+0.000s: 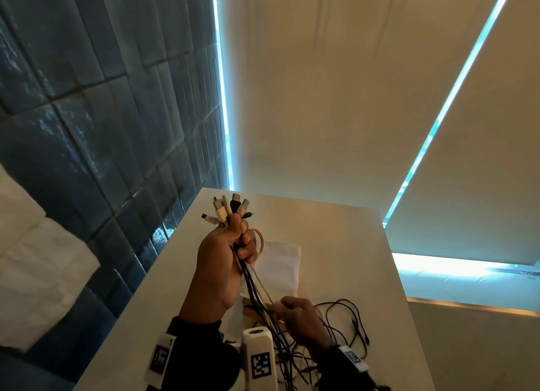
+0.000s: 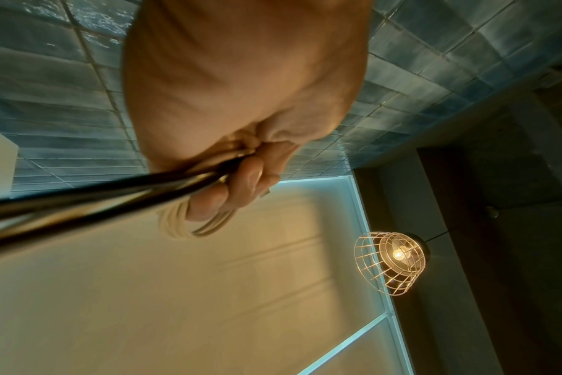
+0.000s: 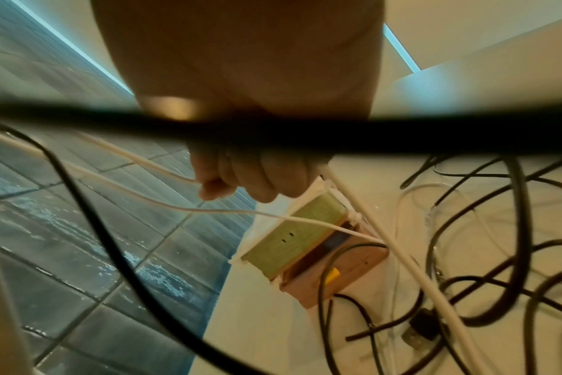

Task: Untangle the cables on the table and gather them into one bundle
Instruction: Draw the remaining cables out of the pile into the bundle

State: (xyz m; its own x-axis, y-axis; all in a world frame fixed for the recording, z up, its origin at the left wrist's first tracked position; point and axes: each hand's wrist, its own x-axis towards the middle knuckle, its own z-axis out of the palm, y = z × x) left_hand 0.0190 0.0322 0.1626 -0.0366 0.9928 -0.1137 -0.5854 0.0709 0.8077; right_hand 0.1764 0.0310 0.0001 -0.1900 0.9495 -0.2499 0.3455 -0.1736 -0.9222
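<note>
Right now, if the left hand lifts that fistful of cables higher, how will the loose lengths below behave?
Probably floppy: below the left hand the cables hang limp to the table. Likely to snag, since the black strands there lie in crossing loops. The right hand pinching a pale cable may help guide it.

left hand (image 1: 226,262) raised, fist clenched, right hand (image 1: 301,317) lower, fingers pinching

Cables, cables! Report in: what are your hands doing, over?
Left hand grips the cable bundle, plugs up. Right hand pinches a white cable lower down. Loose black cables still tangled on the table.
</note>
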